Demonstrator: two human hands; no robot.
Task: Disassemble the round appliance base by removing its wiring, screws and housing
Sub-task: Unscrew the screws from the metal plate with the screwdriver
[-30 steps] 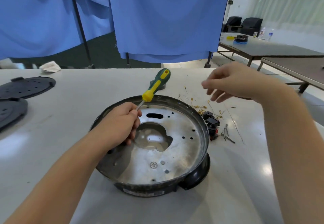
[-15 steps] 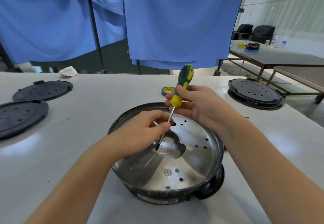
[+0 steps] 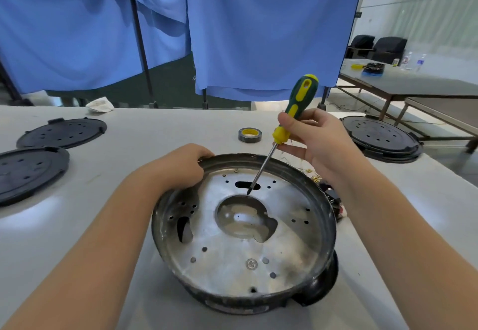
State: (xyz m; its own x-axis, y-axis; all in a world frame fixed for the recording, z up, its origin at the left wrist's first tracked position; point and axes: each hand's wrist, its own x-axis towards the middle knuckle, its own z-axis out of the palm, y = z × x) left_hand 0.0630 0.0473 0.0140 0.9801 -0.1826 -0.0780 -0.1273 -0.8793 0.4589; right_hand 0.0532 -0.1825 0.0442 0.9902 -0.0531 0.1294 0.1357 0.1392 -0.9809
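Note:
The round appliance base [image 3: 326, 216] lies on the white table, a black housing around a silver metal plate with a central cut-out. One screw [image 3: 251, 264] shows in the plate near its front. My left hand [image 3: 181, 166] grips the base's far-left rim. My right hand [image 3: 313, 138] holds a green and yellow screwdriver [image 3: 294, 112] by the handle, tilted, its tip just above the plate beside a dark slot. Loose black parts and wire bits [image 3: 333, 197] lie behind my right forearm.
A roll of tape [image 3: 249, 134] sits beyond the base. Two black round covers [image 3: 62, 133] [image 3: 28, 172] lie at the left and a stack of them [image 3: 380, 138] at the right. Blue curtains hang behind the table; other tables stand far right.
The screwdriver passed from my left hand to my right hand. My left hand moved off the shaft to the base's far-left rim. My right hand came in from the right and took the handle.

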